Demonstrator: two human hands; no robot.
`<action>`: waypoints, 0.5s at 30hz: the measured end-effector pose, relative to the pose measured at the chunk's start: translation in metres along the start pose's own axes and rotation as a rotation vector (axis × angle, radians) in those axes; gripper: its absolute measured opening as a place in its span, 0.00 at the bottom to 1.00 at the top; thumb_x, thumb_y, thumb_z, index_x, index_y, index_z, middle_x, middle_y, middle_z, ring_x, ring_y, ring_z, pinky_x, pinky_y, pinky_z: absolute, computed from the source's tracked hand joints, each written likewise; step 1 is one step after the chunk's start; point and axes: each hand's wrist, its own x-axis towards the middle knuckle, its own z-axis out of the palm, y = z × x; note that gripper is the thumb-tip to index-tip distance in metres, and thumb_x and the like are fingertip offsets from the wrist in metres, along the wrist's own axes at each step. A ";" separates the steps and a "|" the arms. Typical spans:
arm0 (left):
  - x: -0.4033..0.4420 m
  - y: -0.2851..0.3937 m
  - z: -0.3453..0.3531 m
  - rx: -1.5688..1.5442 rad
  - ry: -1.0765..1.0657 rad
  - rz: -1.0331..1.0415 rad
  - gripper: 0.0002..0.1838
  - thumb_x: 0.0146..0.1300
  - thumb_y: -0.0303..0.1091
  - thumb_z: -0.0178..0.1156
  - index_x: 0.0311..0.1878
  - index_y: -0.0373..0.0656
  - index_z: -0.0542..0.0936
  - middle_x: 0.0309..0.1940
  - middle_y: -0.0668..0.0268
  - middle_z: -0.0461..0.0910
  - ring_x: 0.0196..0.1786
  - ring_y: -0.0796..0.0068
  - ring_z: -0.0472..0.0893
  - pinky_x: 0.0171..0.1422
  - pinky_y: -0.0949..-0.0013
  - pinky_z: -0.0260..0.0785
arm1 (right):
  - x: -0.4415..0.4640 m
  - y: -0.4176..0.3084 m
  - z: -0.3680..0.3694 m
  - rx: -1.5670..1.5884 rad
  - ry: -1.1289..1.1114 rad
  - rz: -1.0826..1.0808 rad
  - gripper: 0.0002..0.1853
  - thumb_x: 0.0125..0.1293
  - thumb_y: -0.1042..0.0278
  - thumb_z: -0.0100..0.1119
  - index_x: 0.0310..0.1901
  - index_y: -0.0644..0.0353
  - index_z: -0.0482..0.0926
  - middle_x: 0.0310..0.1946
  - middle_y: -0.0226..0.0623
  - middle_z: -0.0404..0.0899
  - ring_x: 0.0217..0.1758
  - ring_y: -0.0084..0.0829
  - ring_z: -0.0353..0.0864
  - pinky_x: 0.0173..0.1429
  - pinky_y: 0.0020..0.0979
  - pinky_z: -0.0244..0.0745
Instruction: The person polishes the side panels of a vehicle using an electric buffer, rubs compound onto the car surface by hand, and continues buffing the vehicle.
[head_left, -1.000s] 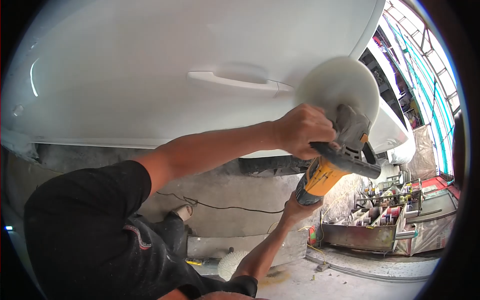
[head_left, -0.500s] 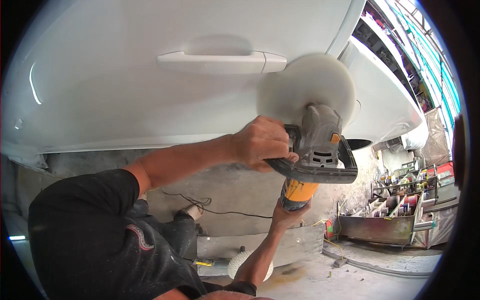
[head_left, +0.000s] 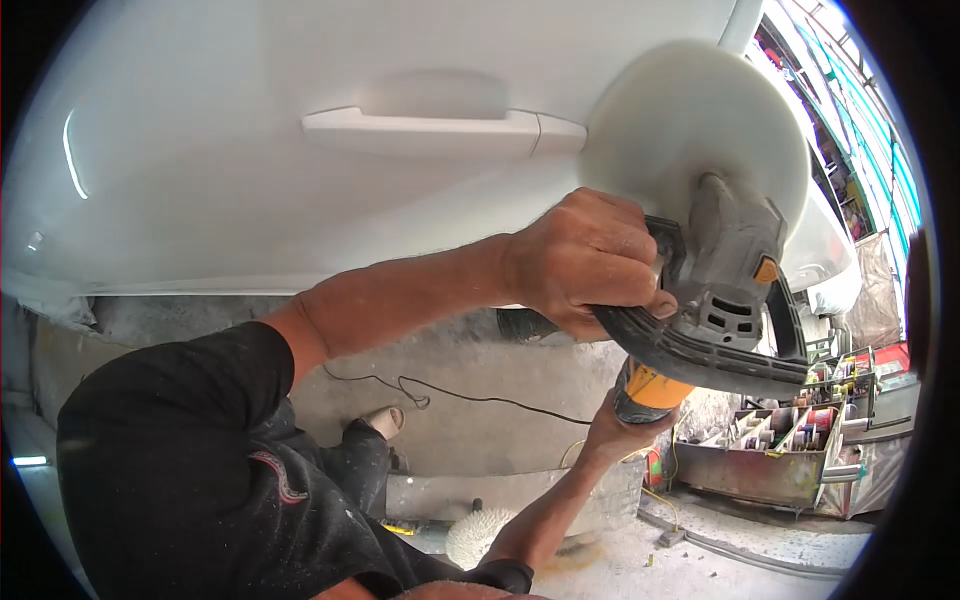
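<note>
My left hand is wrapped round the black D-shaped handle of a polisher with a grey head and yellow body. Lower down, my right hand grips the rear end of the same tool. Its round pale pad looks blurred and lies against the white car door, just right of the door handle. The pad covers part of the panel behind it.
A metal cart with cans and tools stands at the lower right. A dark cable runs across the floor. A white fluffy pad lies near my right forearm. A red and green object is near the cart.
The polisher and both hands first moved left along the door, then back right and nearer the camera. The pad now appears larger and further from the door handle's middle.
</note>
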 end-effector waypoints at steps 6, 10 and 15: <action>0.025 0.022 -0.007 0.147 -0.084 -0.039 0.16 0.52 0.29 0.74 0.23 0.48 0.72 0.16 0.72 0.67 0.17 0.72 0.72 0.22 0.66 0.64 | -0.022 -0.014 0.000 0.122 -0.127 0.090 0.41 0.48 0.73 0.74 0.66 0.67 0.66 0.51 0.50 0.79 0.53 0.47 0.82 0.63 0.42 0.75; 0.019 0.056 -0.023 0.175 -0.206 -0.088 0.19 0.57 0.23 0.71 0.20 0.45 0.69 0.14 0.72 0.62 0.14 0.75 0.66 0.17 0.67 0.58 | -0.084 -0.043 -0.002 0.369 -0.283 0.323 0.42 0.48 0.72 0.75 0.66 0.65 0.65 0.54 0.45 0.76 0.56 0.37 0.78 0.65 0.38 0.72; 0.012 0.126 -0.066 0.283 -0.473 -0.163 0.11 0.52 0.24 0.73 0.24 0.41 0.78 0.15 0.73 0.61 0.15 0.77 0.65 0.19 0.68 0.54 | -0.168 -0.098 -0.024 0.535 -0.506 0.548 0.39 0.49 0.69 0.79 0.62 0.66 0.71 0.51 0.44 0.81 0.54 0.34 0.81 0.62 0.37 0.75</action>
